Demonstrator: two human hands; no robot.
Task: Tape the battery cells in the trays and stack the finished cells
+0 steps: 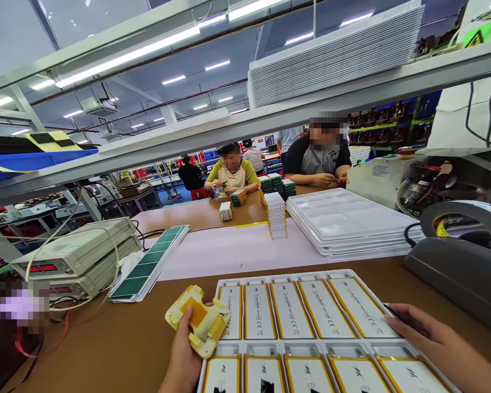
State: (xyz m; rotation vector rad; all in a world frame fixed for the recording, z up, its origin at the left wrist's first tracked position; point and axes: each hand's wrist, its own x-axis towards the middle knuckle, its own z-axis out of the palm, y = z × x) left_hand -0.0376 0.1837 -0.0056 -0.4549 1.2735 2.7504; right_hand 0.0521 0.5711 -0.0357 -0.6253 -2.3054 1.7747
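My left hand point(183, 349) grips a cream plastic jig point(207, 334) with amber tape on it, thumb on top. The jig hangs over the left edge of a white tray point(354, 275). In the tray lie two rows of flat white battery packs point(288, 311) with yellow edges and printed marks. Some front-row packs show black pieces near the bottom of the view. At the tray's right side, my right hand point(423, 330) is closed on a thin dark pointed tool point(396, 312), its kind unclear. Its fingers are beside the rightmost back-row pack.
Stacked white trays point(343, 218) and a tape dispenser point(462, 273) stand on the right. Stacked power supplies point(77, 256) and green-striped sheets point(153, 267) lie left. A pile of packs point(276, 215) stands ahead. Two people work across the table. A shelf beam point(188, 134) crosses above.
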